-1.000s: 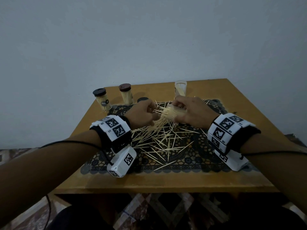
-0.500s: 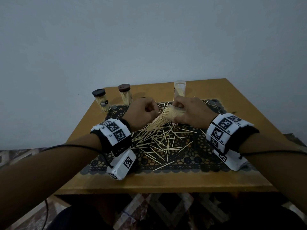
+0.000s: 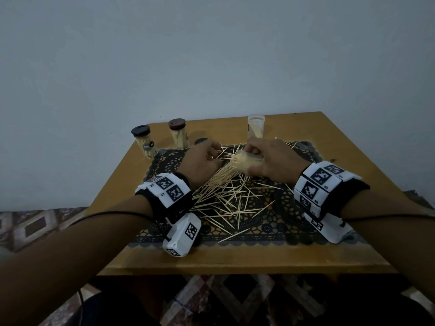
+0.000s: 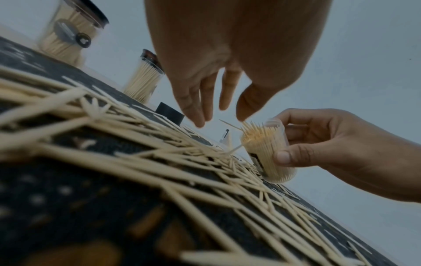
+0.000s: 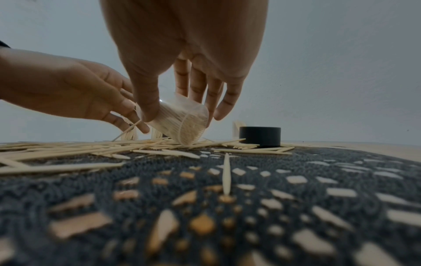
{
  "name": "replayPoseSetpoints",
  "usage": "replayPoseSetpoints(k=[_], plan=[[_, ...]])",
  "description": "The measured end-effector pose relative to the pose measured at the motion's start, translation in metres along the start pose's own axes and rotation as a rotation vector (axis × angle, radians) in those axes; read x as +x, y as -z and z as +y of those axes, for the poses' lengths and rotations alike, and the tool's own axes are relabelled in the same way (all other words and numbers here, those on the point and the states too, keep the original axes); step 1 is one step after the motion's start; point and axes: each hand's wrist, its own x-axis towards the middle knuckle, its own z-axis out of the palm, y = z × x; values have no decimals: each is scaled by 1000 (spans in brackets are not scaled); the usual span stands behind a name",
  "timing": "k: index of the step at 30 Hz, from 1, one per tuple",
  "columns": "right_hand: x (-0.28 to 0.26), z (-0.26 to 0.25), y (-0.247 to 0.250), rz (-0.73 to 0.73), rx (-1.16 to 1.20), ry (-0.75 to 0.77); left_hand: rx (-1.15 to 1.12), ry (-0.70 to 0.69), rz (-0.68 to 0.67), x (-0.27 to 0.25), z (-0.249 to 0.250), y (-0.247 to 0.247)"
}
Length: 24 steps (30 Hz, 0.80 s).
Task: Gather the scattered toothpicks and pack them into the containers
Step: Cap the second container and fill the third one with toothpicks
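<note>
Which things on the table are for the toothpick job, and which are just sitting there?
For the job:
- scattered toothpicks
- tilted clear container, held by the right hand
- left hand, fingers at its mouth
- open container at the back
- two capped full containers
- loose black cap

Just there:
- patterned mat
- wooden table

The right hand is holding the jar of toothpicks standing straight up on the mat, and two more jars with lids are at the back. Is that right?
Not quite. The jar in the right hand is not standing straight up: it is tilted, with its open mouth leaning toward the left hand, as the left wrist view shows. The rest holds: two lidded jars stand at the back.
</note>
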Motion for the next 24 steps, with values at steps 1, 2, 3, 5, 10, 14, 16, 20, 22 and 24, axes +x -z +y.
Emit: replayPoseSetpoints(k=[1, 2, 3, 5, 10, 14, 16, 20, 22, 24], plan=[[0, 0, 0, -1, 1, 1, 48, 1, -60, 0, 0, 0], [0, -1, 0, -3, 6, 7, 79, -25, -98, 0, 1, -1], [-1, -2, 1, -6, 10, 12, 91, -65, -110, 0, 3, -1], [-1, -3, 1, -4, 8, 23, 74, -118, -99, -1, 8, -2], [-2, -3, 2, 10, 27, 30, 22, -109, 59, -2, 9, -2], [-2, -2, 1, 11, 42, 33, 7, 1, 8, -4, 8, -3], [-1, -2, 0, 5, 42, 43, -59, 25, -82, -5, 10, -3], [0, -1, -1, -5, 28, 57, -25, -57, -185, 2, 19, 0], [0, -1, -1, 9, 38, 49, 27, -58, -200, 8, 23, 5], [0, 0, -1, 23, 44, 47, 25, -39, -121, 11, 25, 13]])
